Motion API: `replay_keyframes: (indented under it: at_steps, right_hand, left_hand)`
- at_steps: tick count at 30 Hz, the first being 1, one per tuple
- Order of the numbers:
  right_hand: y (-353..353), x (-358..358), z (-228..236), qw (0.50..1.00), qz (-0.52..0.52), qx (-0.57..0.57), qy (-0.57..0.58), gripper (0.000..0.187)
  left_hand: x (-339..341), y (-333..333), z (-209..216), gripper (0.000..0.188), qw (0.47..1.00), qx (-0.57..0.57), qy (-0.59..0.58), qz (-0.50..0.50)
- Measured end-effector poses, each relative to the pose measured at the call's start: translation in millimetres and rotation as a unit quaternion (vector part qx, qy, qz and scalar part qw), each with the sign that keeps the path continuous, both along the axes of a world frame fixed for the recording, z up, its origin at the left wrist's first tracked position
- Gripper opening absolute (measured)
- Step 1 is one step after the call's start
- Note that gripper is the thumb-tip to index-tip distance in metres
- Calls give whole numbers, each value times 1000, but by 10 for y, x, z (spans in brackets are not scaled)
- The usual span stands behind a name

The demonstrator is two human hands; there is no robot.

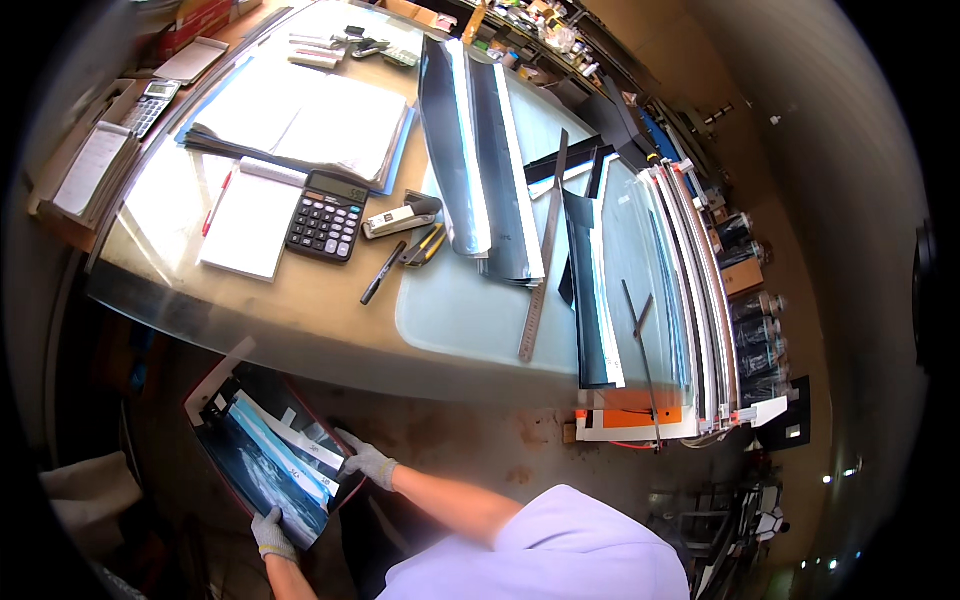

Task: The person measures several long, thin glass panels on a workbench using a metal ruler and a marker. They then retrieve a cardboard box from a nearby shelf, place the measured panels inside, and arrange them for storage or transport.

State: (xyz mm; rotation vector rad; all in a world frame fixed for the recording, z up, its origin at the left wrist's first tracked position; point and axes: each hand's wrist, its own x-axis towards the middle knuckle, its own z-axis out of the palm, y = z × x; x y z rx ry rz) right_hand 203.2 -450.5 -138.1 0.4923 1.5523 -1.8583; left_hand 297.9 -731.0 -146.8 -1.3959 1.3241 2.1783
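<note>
And we're in close: the left hand [272, 535], gloved in pale knit, has its fingers curled at the near end of the sheets [262, 462]; whether they grip sheets, box or both, I can't tell. The right hand [370, 463], gloved too, brings its fingers up to the right side of the dark, red-edged box [265, 378], bent and close together, their exact hold hidden from here. Inside the box lie those dark, glossy sheets, with blue and white strips along them, all lower down and nearer the person than the big calculator [325, 218].

Out to the worktop [330, 318] now! Just left of the calculator, a white notepad [245, 228] and a red pen [217, 205]; just beyond it, a thick pile of papers [320, 125]. Right beside it, a stapler [402, 218], then a yellow-and-black cutter [424, 246], with a black marker [383, 272] on its near right. Well to its right, long dark films [505, 180] and a metal ruler [548, 255], slanting alongside.
</note>
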Motion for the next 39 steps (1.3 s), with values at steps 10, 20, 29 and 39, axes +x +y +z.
replay_keyframes:
  at_steps: [10,20,29,39]
  right_hand:
    - [-290,-85,362,994,104,-15,-15,105]
    - [-748,-67,1189,970,206,-109,70,101]
    - [738,-297,2246,965,15,-208,159,105]
    - [3751,-47,2495,939,-260,-24,225,95]
  left_hand:
    - [243,108,501,39,993,-51,-31,103]
    - [893,90,1512,44,919,-371,31,131]
    - [-149,889,2553,50,945,-236,225,10]
    - [-1490,3615,2959,39,907,45,349,-233]
